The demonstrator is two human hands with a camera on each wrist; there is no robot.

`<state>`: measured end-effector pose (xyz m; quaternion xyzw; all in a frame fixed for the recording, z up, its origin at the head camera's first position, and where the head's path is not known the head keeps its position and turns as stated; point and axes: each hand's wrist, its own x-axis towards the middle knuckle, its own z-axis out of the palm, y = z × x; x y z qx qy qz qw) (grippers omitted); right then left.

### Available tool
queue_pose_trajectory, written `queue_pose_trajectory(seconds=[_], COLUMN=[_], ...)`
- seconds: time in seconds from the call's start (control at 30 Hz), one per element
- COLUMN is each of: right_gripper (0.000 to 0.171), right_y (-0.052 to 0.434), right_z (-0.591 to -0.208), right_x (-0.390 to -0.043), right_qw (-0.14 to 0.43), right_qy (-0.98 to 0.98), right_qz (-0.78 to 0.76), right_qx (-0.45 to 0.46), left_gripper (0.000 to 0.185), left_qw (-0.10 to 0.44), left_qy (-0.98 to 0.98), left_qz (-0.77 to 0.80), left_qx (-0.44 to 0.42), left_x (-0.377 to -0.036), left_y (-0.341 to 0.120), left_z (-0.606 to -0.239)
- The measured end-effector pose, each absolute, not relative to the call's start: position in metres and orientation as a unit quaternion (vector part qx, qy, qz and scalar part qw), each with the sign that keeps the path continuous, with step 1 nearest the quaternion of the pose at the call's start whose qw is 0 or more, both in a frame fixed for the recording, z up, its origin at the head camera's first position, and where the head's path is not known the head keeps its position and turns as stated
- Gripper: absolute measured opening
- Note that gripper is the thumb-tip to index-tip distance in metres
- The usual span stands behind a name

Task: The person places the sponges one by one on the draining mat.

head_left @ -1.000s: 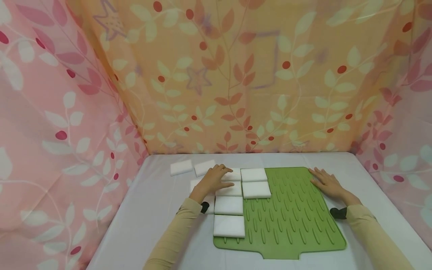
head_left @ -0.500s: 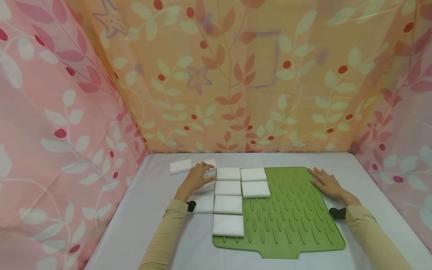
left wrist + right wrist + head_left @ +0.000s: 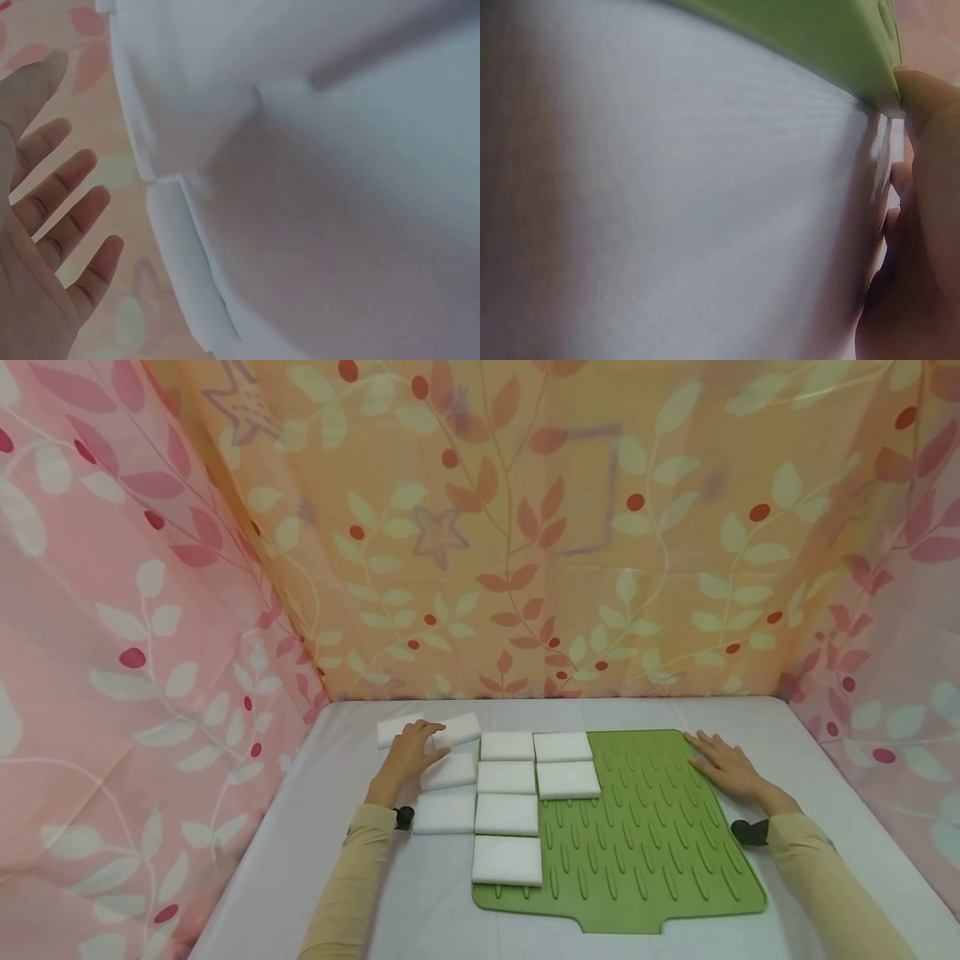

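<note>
My left hand (image 3: 408, 756) holds nothing and hovers over the loose white blocks at the back left of the table, partly hiding a far one (image 3: 395, 728). In the left wrist view its fingers (image 3: 71, 195) are spread and relaxed, beside the pale edge of a block (image 3: 187, 270). A ribbed green mat (image 3: 660, 843) carries two columns of white, sponge-like rectangular blocks (image 3: 507, 814) on its left part. My right hand (image 3: 727, 768) rests at the mat's far right corner, fingers extended; the right wrist view has the thumb (image 3: 930, 94) against the green edge.
Left of the mat lie more loose blocks: one nearer (image 3: 444, 814), one in the middle (image 3: 450, 770) and a tilted one behind (image 3: 459, 729). A white cloth covers the table (image 3: 292, 860). Floral curtains (image 3: 525, 543) stand behind and at both sides.
My left hand has moved left, off the blocks on the mat and over the loose ones, uncovering the far left column. The right hand stays at the mat's corner.
</note>
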<state>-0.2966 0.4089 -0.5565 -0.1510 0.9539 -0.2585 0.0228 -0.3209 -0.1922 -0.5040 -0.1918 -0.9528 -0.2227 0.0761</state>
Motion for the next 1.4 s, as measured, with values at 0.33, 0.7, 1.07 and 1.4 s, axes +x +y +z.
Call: queue_pose_trajectory(seconds=[0.33,0.7,1.07,1.4], right_gripper=[0.061,0.06,0.06,0.06], right_y=[0.409,0.407,0.409,0.408], right_z=[-0.555,-0.554,-0.552,-0.553], right_x=[-0.296,-0.297,-0.297,-0.298], right_qw=[0.023,0.023,0.029,0.03], right_qy=[0.954,0.953,0.953,0.951], right_qz=[-0.259,-0.26,-0.261,-0.266], right_qx=[-0.151,-0.152,-0.153,-0.155], left_gripper=[0.047,0.053,0.071,0.071], left_qw=[0.092,0.125,0.07,0.023], left_qy=[-0.958,-0.962,-0.97,-0.975], left_qz=[-0.223,-0.193,-0.197,-0.194], left_qx=[-0.154,-0.15,-0.127,-0.101], left_x=[-0.331,-0.348,-0.358,-0.359], left_y=[-0.22,-0.243,-0.257,-0.262], left_z=[-0.516,-0.519,-0.521,-0.521])
